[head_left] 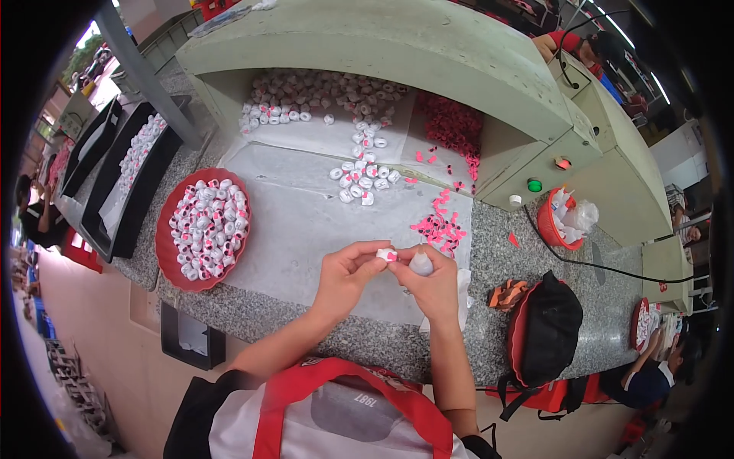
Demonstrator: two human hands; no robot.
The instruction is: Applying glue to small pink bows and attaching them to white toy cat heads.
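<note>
My left hand (345,281) pinches a small white rounded piece (387,255) with a pink patch on it, between thumb and fingertips above the paper-covered worktop. My right hand (436,289) is closed around a small translucent squeeze bottle (420,264), and its thumb and forefinger reach the same white piece. Beyond the hands lies a loose group of white pieces (359,182). Flat pink cut-outs (442,229), some with dark spots, are scattered to the right of that group. A red scalloped basin (162,249) full of white-and-pink pieces stands at the left.
A cream metal housing (367,50) arches over a heap of white pieces (329,86) and a pink pile (451,126). A green button (534,185) sits on its right end. Rightward are a red tub (552,229), black cable and black bag (554,329). Black trays (126,180) stand left.
</note>
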